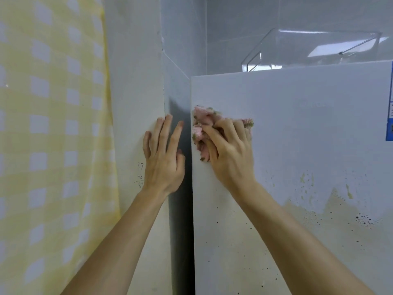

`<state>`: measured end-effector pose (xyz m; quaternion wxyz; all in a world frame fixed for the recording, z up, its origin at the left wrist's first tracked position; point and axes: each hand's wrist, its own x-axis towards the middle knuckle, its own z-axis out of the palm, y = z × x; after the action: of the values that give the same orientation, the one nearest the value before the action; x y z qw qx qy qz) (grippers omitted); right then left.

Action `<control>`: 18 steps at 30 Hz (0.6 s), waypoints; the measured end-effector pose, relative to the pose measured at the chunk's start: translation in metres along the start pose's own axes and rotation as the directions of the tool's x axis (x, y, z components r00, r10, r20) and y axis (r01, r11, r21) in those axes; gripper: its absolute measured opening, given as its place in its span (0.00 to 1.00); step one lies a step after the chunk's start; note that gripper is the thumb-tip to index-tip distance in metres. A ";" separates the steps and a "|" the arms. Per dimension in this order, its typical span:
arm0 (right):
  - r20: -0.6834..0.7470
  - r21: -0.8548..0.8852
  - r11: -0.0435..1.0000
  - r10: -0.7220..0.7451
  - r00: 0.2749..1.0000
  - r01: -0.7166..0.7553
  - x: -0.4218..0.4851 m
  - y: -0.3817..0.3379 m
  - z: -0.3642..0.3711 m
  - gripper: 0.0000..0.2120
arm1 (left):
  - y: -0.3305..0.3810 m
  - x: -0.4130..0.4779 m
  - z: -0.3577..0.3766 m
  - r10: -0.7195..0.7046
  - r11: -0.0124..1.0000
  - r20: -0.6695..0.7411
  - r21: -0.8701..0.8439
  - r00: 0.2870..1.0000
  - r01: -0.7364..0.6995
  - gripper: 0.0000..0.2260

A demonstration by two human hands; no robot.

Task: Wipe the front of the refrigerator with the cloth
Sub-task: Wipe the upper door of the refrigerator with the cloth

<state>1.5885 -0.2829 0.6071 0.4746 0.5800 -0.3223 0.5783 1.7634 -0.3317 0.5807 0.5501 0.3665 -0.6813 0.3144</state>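
The white refrigerator front fills the right half of the view. Its lower part carries a beige smear, yellowish drips and dark specks. My right hand presses a crumpled pink cloth against the door near its upper left edge, with fingers curled into the fabric. My left hand lies flat with straight fingers on the white wall corner just left of the refrigerator, beside the dark gap.
A yellow-and-white checked curtain hangs at the left. Pencilled numbers mark the wall by my left wrist. A clear plastic box stands on top of the refrigerator. A blue sticker sits at the door's right edge.
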 end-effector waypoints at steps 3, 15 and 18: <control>0.052 0.059 0.998 -0.023 0.998 0.020 -0.042 -0.012 -0.001 0.07 | -0.002 -0.002 -0.001 0.001 1.000 -0.002 -0.012 1.000 -0.001 0.35; 0.243 0.230 0.971 -0.117 0.963 0.060 -0.086 -0.017 -0.022 0.08 | -0.018 -0.018 0.008 -0.006 1.000 -0.076 -0.027 0.997 0.004 0.33; 0.104 0.198 0.979 0.016 0.994 -0.037 -0.041 -0.008 -0.017 0.04 | -0.019 -0.023 0.008 0.001 1.000 -0.091 -0.019 0.996 -0.002 0.34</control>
<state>1.5847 -0.2712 0.5632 0.3890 0.6492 -0.2940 0.5837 1.7776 -0.3450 0.5570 0.5838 0.3461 -0.6587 0.3249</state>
